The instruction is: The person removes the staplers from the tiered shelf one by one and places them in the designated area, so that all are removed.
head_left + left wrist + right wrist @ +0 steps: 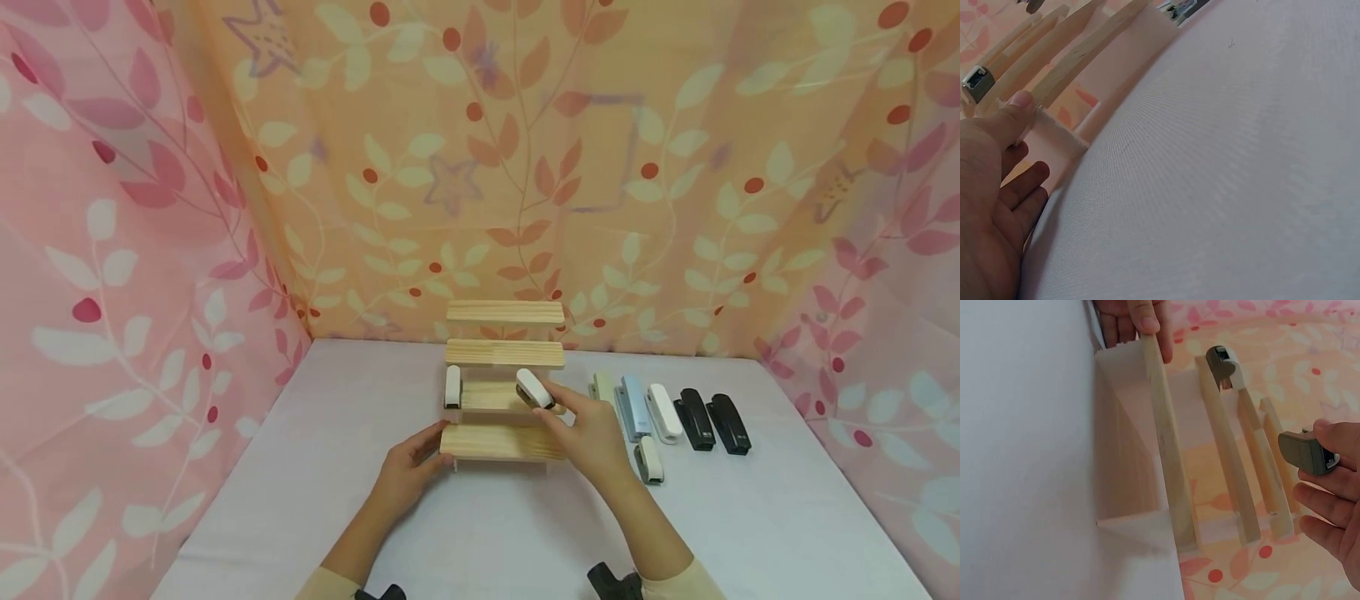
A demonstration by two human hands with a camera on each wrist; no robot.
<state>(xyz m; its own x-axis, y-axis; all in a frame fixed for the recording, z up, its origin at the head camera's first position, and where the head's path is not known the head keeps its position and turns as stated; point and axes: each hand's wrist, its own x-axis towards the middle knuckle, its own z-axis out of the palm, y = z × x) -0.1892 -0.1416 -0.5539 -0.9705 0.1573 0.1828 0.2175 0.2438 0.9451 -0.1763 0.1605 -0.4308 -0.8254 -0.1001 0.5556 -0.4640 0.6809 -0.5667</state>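
Observation:
A tiered rack with pale wooden steps [498, 442] and white side supports [1129, 378] stands before me. My right hand [596, 437] pinches a small white stapler [532, 387] between thumb and fingers, over the right part of the second step from the bottom. In the right wrist view, the grey underside of this stapler [1304, 452] shows. Another small white stapler [452, 386] sits on the left end of that same step. My left hand [408, 467] holds the left end of the lowest step, its thumb [1021, 100] on the wood edge and the other fingers below.
Right of the rack, a row of staplers lies on the white table [780, 517]: green [602, 387], light blue [634, 408], white [664, 412] and two black [696, 419]. A small white stapler [649, 460] lies nearer. Patterned cloth [525, 167] hangs behind and at both sides.

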